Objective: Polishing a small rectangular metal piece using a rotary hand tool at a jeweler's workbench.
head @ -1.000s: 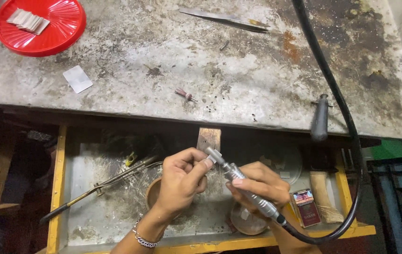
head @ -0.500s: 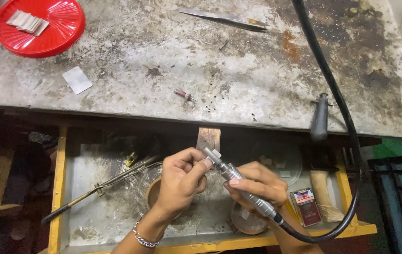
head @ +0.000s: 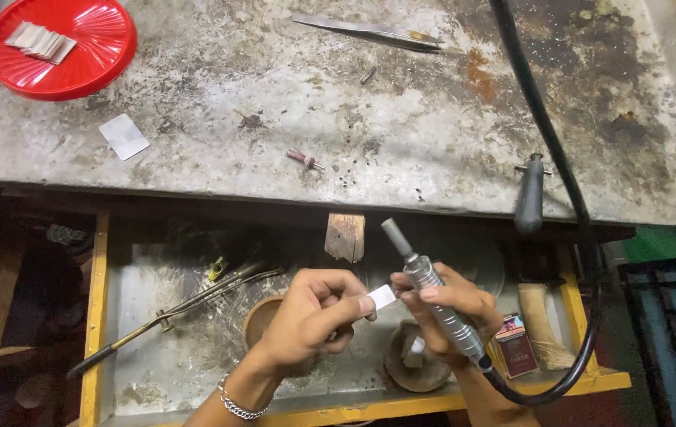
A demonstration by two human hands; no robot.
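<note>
**Small Plate and Rotary Tool Held Over Open Drawer**

The left hand [head: 314, 316] pinches a small white rectangular plate [head: 382, 297] above the yellow-edged drawer [head: 100, 316], below the scarred metal desk [head: 274, 103]. The right hand [head: 448, 312] is clamped on a slim silver rotary handpiece [head: 433, 292], just beside the plate.

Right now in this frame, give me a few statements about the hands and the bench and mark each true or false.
1. The right hand holds a metal rotary handpiece. True.
2. The left hand pinches a small white piece. True.
3. The red plate is empty. False: it holds small pale strips.
4. The tweezers lie in the drawer. False: they lie on the bench top.
5. A black hose crosses the bench. True.
</note>
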